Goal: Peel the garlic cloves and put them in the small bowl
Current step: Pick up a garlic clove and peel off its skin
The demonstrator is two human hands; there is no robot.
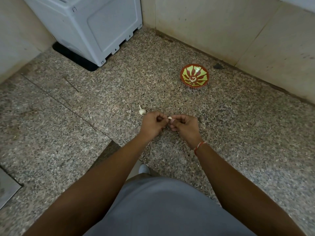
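A pale garlic clove (169, 118) sits between my two hands above the speckled stone surface. My right hand (184, 126) pinches it at the fingertips. My left hand (153, 124) is curled close beside it, with its fingertips at the clove. The rest of the garlic bulb (142, 111) lies on the surface just left of my left hand. A small red and green bowl (194, 75) stands further back on the right, with a few pale cloves (192, 79) in its bottom.
A grey plastic appliance (88, 26) on a black mat stands at the back left. Tiled walls (221, 23) close the corner behind the bowl. A dark chip (217, 66) lies by the wall. A metal edge (6, 188) shows at far left.
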